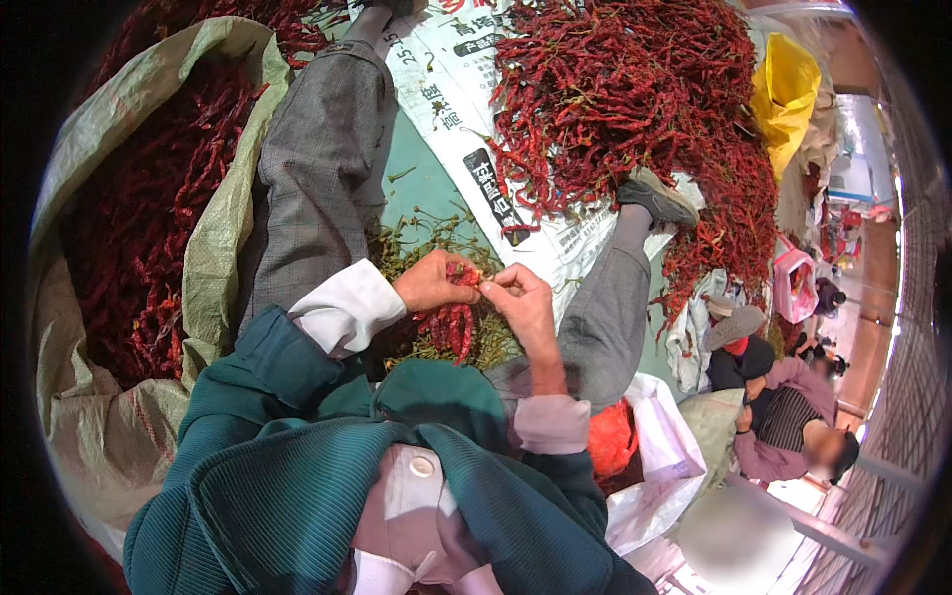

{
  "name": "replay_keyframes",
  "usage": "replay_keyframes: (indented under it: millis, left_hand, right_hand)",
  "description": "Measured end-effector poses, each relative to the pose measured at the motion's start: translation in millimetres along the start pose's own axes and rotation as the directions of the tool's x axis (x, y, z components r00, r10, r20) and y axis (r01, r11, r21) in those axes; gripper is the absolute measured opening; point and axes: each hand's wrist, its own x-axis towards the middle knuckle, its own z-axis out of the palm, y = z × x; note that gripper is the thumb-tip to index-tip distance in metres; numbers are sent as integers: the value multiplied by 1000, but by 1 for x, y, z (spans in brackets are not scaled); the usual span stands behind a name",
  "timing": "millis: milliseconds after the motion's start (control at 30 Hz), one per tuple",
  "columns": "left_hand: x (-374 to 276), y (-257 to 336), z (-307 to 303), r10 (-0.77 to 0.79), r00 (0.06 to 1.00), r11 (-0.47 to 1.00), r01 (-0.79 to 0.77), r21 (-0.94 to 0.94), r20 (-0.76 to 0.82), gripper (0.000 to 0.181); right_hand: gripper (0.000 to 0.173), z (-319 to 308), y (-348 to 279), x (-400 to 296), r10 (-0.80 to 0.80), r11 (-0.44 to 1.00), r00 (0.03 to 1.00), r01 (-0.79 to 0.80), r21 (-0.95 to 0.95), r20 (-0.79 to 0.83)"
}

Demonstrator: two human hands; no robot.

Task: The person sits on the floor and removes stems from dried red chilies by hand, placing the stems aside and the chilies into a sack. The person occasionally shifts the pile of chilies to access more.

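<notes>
My left hand point(433, 282) is closed around a small bunch of dried red chili peppers point(451, 327), their tips hanging down below the fingers. Thumb and forefinger of my right hand point(523, 299) pinch at the stem end of the bunch, close beside my left thumb. What exactly lies between those right fingertips is too small to tell, though it looks like a stem. Beneath both hands, between my legs, spreads a heap of loose greenish chili stems point(428, 234).
A woven sack point(212, 260) full of dried chilies stands open at the left. Ahead lies a large chili pile point(632, 89) on a printed white sheet point(446, 97). White sacks point(662, 461) and a yellow bag point(787, 104) are at the right, where another person point(788, 416) sits.
</notes>
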Motion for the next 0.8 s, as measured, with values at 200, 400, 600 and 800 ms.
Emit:
replay_keyframes:
  millis: [200, 400, 600, 800]
  left_hand:
    - [0, 1, 7, -72, 997, 958, 66, -281, -11, 13]
    - [1, 19, 6, -267, 959, 885, 204, -419, -96, 14]
    - [8, 11, 10, -189, 979, 901, 144, -410, -72, 16]
    - [8, 11, 7, -226, 968, 897, 166, -409, -104, 16]
  right_hand:
    - [6, 23, -10, -1, -560, 804, 714, 346, -483, -420]
    - [16, -23, 22, 10, -350, 799, 909, 164, -578, -227]
    - [22, -64, 13, 126, -321, 893, 838, 113, -435, -441]
    - [27, -62, 3, 201, -232, 636, 878, -189, -748, -419]
